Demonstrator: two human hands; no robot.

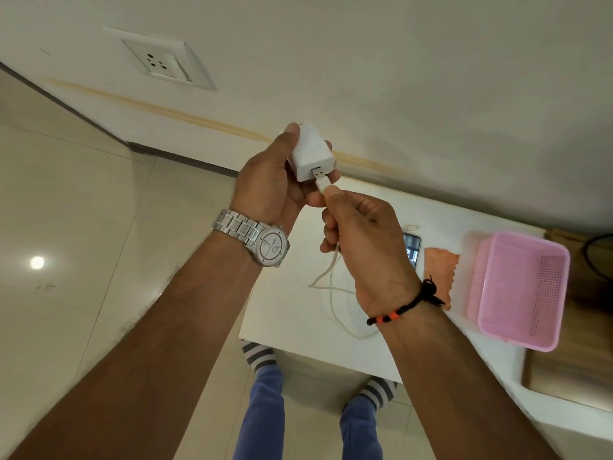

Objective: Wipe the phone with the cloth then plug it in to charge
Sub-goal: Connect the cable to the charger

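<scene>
While the left hand [265, 180] wraps the white charger block [310, 154], the right hand [358, 234] pinches the cable plug [321, 180] at its slot. Tilted, it may jam. The phone [412, 248] lies on the table [282, 313], right of the hands.

The phone [412, 248] lay mostly hidden behind the right hand [361, 240]; only one edge showed. The cloth [439, 270] was partly covered by the pink basket [520, 287]. The cable [335, 293] passed out of sight behind the wrist.
</scene>
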